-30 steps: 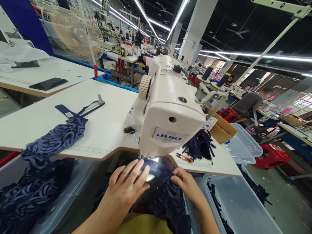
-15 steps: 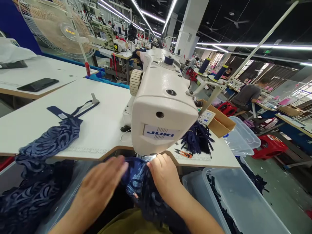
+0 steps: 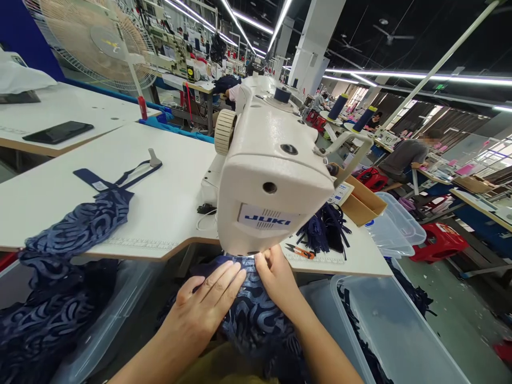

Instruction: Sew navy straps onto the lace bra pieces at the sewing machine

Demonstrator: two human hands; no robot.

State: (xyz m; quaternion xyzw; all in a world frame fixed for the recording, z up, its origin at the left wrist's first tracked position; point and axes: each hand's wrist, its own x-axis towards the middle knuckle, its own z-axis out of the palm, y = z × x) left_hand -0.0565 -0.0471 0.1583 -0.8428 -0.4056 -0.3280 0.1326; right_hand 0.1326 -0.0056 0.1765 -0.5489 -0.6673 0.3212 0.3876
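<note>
Two hands on navy lace at the sewing machine
Left hand lies flat, fingers spread; right hand pinches the swirl-patterned navy lace; clear bin, lower right, holds dark fabric.

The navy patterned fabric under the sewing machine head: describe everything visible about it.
The navy patterned fabric is dark blue with a raised, lighter blue swirl pattern, soft and rumpled. It lies bunched at the front of the sewing machine, its far edge tucked under the machine head where the needle area is hidden. The left hand lies flat on it, fingers spread; the right hand presses it near the head. It drapes down toward the person's lap.
</note>
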